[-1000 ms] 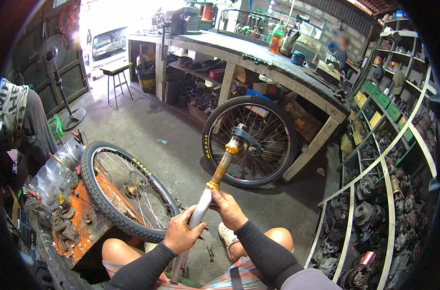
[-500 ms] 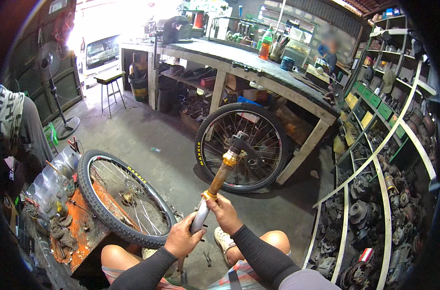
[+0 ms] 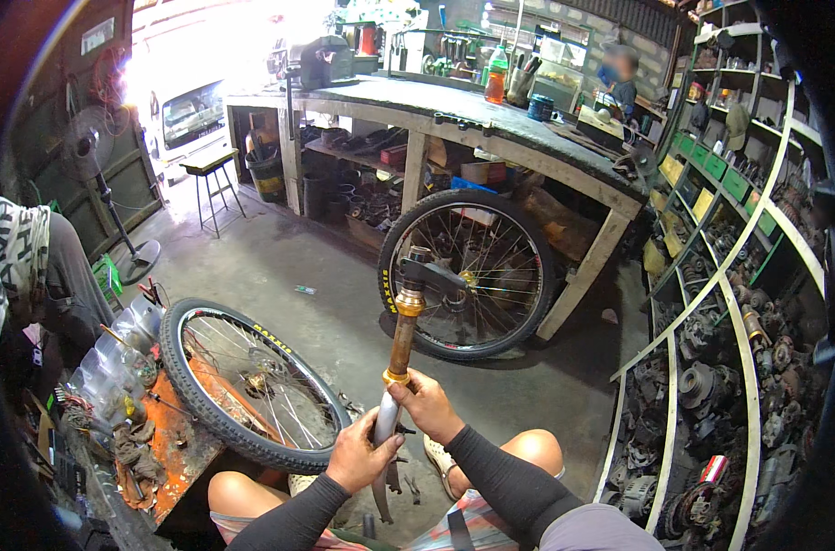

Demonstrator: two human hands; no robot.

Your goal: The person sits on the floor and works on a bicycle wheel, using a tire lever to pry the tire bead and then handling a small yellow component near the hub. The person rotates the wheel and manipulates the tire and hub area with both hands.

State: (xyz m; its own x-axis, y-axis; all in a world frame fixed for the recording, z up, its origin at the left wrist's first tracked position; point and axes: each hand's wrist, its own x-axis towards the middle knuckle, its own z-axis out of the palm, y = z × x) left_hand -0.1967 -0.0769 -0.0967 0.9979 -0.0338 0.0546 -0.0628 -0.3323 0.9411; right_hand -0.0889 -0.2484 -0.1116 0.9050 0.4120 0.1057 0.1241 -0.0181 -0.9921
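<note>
Both my hands are on a long bicycle steering tube (image 3: 402, 344), tilted with its top pointing away from me. It has a silver lower sleeve (image 3: 388, 420), a rusty brown middle, gold rings and a black stem-like arm (image 3: 434, 274) near the top. My left hand (image 3: 360, 455) is closed round the silver sleeve. Higher up, my right hand (image 3: 427, 410) is closed just under the lower gold ring (image 3: 396, 377), its thumb against the ring. The tube's lower end is partly hidden behind my left hand.
One bicycle wheel (image 3: 180, 372) leans over an orange worn board (image 3: 171, 441) at left. Another wheel (image 3: 534, 312) stands against the workbench (image 3: 381, 101). Shelves of metal parts (image 3: 702, 386) line the right. A person (image 3: 64, 266) is at far left, another (image 3: 616, 83) at the back.
The tube has swung more upright, its top end shifting left. Its black arm now points to the right. Both hands remain closed on it, and the whole view has shifted slightly.
</note>
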